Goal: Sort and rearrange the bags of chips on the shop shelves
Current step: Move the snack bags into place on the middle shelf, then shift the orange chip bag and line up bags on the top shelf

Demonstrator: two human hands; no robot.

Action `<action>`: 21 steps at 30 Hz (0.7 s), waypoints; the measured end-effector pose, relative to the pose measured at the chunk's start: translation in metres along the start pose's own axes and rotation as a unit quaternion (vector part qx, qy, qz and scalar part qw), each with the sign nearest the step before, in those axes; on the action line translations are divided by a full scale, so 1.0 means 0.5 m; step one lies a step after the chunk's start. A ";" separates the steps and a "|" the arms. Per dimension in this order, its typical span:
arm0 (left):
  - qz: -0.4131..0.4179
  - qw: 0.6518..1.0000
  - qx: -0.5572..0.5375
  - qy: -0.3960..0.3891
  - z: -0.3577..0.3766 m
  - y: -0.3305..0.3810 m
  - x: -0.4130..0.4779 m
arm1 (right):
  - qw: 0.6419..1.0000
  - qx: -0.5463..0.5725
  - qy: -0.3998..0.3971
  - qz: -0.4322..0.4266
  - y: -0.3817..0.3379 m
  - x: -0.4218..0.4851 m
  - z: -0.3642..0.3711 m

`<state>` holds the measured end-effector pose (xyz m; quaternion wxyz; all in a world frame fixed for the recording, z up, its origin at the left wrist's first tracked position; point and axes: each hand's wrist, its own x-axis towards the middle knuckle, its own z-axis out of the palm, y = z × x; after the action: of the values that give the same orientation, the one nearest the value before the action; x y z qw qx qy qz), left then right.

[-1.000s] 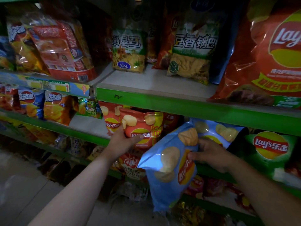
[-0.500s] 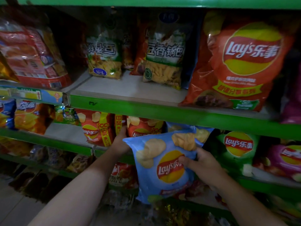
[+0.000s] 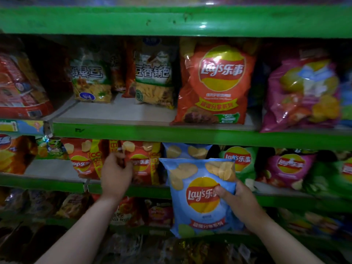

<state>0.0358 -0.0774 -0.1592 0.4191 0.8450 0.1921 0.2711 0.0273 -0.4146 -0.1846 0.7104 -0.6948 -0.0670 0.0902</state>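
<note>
Here, grips a blue bag (image 3: 198, 212) in the right hand (image 3: 236, 199), thumb across the logo, fingers curled behind the right edge. Holds it upright, off the shelf, in front of the middle shelf (image 3: 57, 182) and hanging below its green lip. Reaches with the left hand (image 3: 116, 174) to a red bag (image 3: 142, 162) standing on that shelf, fingers curled at its left edge; too blurred to tell a pinch from a touch. Just behind the held bag, meets a second blue bag (image 3: 182, 151), then a green bag (image 3: 242, 162) and a purple bag (image 3: 287, 168) to the right. Farther up, faces a large orange bag (image 3: 217, 84) upright on the upper shelf (image 3: 114, 130)
</note>
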 end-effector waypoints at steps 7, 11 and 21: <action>0.066 0.954 -0.030 -0.291 0.116 0.124 -0.149 | 0.991 0.030 0.119 0.051 0.037 -0.074 -0.158; 0.059 0.920 -0.050 -0.383 0.240 0.199 -0.213 | 0.972 0.023 0.226 0.066 0.043 -0.130 -0.270; -0.058 0.940 -0.002 -0.337 0.462 0.305 -0.174 | 0.951 0.019 0.299 0.075 0.035 -0.186 -0.431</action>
<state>0.1260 -0.3526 -0.1773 0.4756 0.8736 0.0882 -0.0538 -0.0165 -0.6451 -0.2048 0.7020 -0.6795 0.2025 -0.0669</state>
